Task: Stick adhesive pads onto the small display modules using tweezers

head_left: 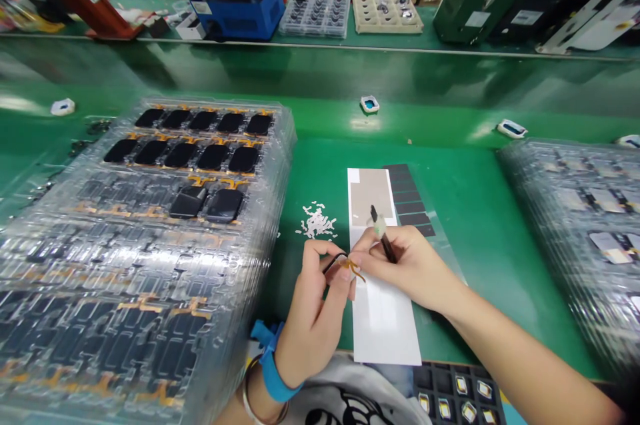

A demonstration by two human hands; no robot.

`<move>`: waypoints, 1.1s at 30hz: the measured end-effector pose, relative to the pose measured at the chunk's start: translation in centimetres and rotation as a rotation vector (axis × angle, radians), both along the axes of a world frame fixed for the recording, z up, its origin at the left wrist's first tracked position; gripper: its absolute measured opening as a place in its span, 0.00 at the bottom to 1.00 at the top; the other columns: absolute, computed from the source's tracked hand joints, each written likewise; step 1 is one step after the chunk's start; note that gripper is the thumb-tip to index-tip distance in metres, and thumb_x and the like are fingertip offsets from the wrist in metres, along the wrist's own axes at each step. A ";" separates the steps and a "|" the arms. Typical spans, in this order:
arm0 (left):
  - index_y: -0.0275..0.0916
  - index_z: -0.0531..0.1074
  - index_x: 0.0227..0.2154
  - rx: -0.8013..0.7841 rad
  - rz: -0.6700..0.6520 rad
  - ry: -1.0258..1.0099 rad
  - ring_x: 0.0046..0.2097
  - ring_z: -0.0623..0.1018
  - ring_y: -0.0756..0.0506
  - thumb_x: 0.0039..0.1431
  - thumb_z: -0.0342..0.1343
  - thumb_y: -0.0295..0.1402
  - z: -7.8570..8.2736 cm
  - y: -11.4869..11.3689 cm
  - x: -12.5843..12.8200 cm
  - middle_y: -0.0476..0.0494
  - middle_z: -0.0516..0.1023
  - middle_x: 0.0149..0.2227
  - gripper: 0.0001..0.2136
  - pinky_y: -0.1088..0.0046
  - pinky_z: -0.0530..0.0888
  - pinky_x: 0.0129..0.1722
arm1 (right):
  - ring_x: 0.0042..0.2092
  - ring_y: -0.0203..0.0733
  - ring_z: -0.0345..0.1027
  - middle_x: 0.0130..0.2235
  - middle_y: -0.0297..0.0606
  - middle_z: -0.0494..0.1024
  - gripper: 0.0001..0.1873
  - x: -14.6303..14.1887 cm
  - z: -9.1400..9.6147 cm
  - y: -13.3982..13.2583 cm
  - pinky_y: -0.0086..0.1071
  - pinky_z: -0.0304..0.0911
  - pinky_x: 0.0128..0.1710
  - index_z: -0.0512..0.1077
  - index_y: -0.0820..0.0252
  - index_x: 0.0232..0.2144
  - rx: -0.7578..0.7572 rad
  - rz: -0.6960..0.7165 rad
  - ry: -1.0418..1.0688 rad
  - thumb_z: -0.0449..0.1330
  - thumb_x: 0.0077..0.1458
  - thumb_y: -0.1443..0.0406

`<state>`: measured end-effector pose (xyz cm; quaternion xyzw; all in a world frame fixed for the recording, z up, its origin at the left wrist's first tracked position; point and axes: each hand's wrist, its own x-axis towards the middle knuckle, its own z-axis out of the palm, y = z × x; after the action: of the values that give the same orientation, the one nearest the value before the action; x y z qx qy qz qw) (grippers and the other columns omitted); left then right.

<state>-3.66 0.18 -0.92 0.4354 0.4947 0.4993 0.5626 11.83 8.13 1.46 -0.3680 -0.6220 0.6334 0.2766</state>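
- Green table [320, 115]: carries stacked clear trays [150, 338] of black screens [213, 157] at left, and a white sheet [385, 325] at centre.
- Left hand [313, 325]: grip pressed together, pinching an amber flex cable [353, 268] with a black strip [334, 263], above the sheet.
- Right hand [405, 268]: grip pinching a black pen-shaped tool [385, 245], just beside the cable.
- Blue wrist strap [273, 358]: worn on left wrist.

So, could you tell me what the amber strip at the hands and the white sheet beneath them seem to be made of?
The amber strip looks like thin polyimide flex film: translucent, slightly glossy and curled. The white sheet looks like smooth coated paper or thin card, matte and lying flat, though plastic film cannot be ruled out.
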 end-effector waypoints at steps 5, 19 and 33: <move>0.43 0.59 0.44 -0.038 -0.002 -0.065 0.27 0.65 0.51 0.73 0.48 0.45 -0.1 -0.1 -0.1 0.54 0.67 0.27 0.11 0.78 0.65 0.27 | 0.21 0.27 0.48 0.20 0.27 0.64 0.13 -0.4 0.2 -0.7 0.26 0.44 0.20 0.74 0.63 0.25 0.226 -0.111 -0.098 0.62 0.59 0.61; 0.43 0.58 0.44 0.008 0.007 0.028 0.28 0.68 0.52 0.73 0.50 0.42 -0.1 0.2 0.1 0.54 0.67 0.28 0.10 0.81 0.65 0.24 | 0.26 0.30 0.61 0.26 0.31 0.72 0.10 -0.1 0.4 -0.3 0.25 0.54 0.23 0.75 0.61 0.28 0.309 -0.101 -0.075 0.62 0.61 0.64; 0.39 0.62 0.44 0.395 -0.385 0.791 0.69 0.64 0.33 0.72 0.44 0.24 1.6 1.6 1.7 0.30 0.74 0.59 0.05 0.47 0.69 0.62 | 0.30 0.35 0.76 0.32 0.35 0.75 0.20 5.2 -2.6 1.2 0.27 0.72 0.27 0.74 0.61 0.30 0.231 -0.627 -0.064 0.66 0.57 0.49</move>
<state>-1.99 1.79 0.71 0.7741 0.4768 0.2667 0.3198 17.07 9.34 -1.12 -0.5273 -0.5548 0.4309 0.4780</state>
